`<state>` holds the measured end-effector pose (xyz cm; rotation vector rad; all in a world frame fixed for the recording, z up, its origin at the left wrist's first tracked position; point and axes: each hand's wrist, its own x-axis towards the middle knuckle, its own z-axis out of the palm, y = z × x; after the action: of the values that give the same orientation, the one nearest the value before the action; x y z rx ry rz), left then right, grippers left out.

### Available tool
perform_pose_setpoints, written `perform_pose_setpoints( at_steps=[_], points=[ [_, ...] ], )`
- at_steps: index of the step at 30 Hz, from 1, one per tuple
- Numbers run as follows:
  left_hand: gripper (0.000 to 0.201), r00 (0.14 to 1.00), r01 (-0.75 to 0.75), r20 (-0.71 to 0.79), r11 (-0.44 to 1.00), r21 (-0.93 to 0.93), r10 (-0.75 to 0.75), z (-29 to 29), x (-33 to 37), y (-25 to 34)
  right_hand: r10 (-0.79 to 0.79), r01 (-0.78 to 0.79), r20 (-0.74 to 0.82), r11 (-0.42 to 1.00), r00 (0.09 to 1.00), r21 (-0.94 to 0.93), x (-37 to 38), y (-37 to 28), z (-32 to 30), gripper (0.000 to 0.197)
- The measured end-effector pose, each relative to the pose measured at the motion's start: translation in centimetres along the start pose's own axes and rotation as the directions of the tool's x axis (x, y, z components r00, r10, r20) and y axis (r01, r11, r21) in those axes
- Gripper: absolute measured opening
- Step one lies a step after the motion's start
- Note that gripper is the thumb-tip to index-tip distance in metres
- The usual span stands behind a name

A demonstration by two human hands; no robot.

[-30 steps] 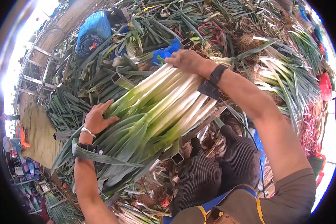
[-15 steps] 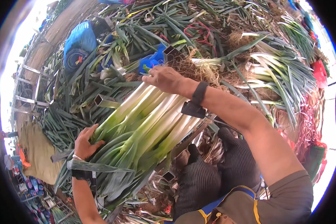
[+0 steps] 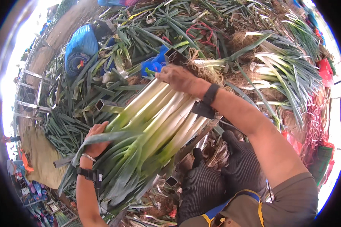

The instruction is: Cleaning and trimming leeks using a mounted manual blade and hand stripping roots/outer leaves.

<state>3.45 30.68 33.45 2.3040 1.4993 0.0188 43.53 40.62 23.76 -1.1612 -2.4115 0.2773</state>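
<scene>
A bundle of leeks (image 3: 155, 125) lies slantwise in front of me, white ends at the far right and green leaves at the near left. My right hand (image 3: 180, 80) is closed over the white ends, its fingers curled around the far edge; the roots there are hidden under it. My left hand (image 3: 97, 140) rests open against the far side of the bundle, fingers stretched along the green part. A leek leaf (image 3: 115, 135) arches across this hand and hides part of it.
Square metal tube ends (image 3: 172, 181) stick out around the bundle. Blue plastic (image 3: 154, 64) sits just beyond my right hand. Loose leeks (image 3: 276, 75) with roots lie at the right, a blue bag (image 3: 80, 49) at far left. My knees in striped trousers (image 3: 202, 185) are close by.
My right hand has shifted slightly right and nearer along the white ends. My left hand has moved a little right and up, and a leaf that lay over the wrist now crosses the hand.
</scene>
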Motion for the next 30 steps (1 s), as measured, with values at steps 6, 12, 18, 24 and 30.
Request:
perform_pose_setpoints(
  at_steps=[6,12,18,24,30],
  points=[
    [0.061,0.999,-0.03,-0.04,0.999,0.027,0.031,1.2,-0.1,-0.4,0.004,0.001,0.051,0.996,0.999,-0.085,0.5,0.0,0.1,0.025],
    [0.062,0.998,0.023,0.058,0.996,0.082,-0.028,0.9,0.8,-1.0,0.088,-0.078,0.199,0.995,0.976,-0.061,1.4,0.4,0.7,0.02],
    [0.097,0.966,0.25,0.084,0.964,-0.086,-0.243,0.0,-4.1,-7.2,0.067,-0.07,0.168,0.998,0.984,0.01,2.4,0.2,1.9,0.023],
    [0.107,0.751,0.583,-0.387,0.812,0.008,-0.535,-1.2,-11.6,-3.4,0.056,-0.059,0.077,0.998,0.995,0.034,0.7,2.5,1.3,0.022],
    [0.077,0.872,0.466,-0.303,0.842,0.272,-0.384,-0.2,-20.6,-8.6,0.054,-0.06,0.065,0.994,0.996,0.091,1.7,0.1,2.3,0.025]
  ],
)
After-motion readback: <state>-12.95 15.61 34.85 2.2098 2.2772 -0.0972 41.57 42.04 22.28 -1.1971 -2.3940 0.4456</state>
